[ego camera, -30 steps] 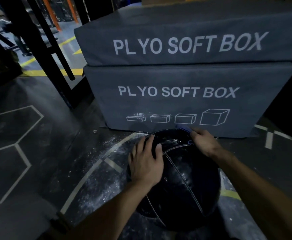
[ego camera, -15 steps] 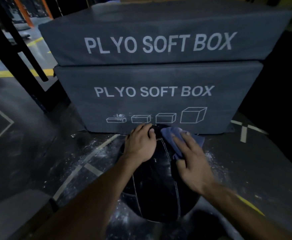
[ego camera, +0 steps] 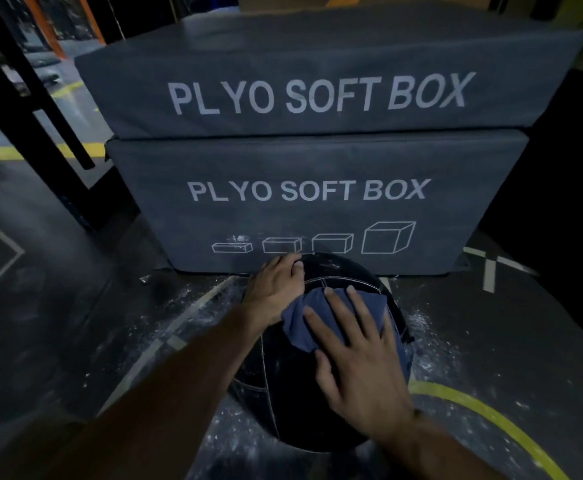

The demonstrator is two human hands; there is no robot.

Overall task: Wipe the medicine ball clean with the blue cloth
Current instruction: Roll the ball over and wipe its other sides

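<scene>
A black medicine ball [ego camera: 290, 403] with white stitched seams sits on the floor in front of the stacked boxes. The blue cloth [ego camera: 304, 323] lies spread over the ball's top. My right hand [ego camera: 356, 362] presses flat on the cloth with its fingers straight and spread. My left hand [ego camera: 276, 289] rests on the ball's upper left side, fingers curved over the far top. White dust marks the far top of the ball.
Two grey "PLYO SOFT BOX" foam boxes [ego camera: 317, 168] are stacked right behind the ball. White powder is scattered on the dark floor [ego camera: 186, 306] around it. Black rack posts [ego camera: 41, 109] stand at the left. A yellow floor line [ego camera: 491, 417] curves at the lower right.
My right hand has slid the cloth from the ball's far top back toward me over its top. My left hand has stayed on the upper left side.
</scene>
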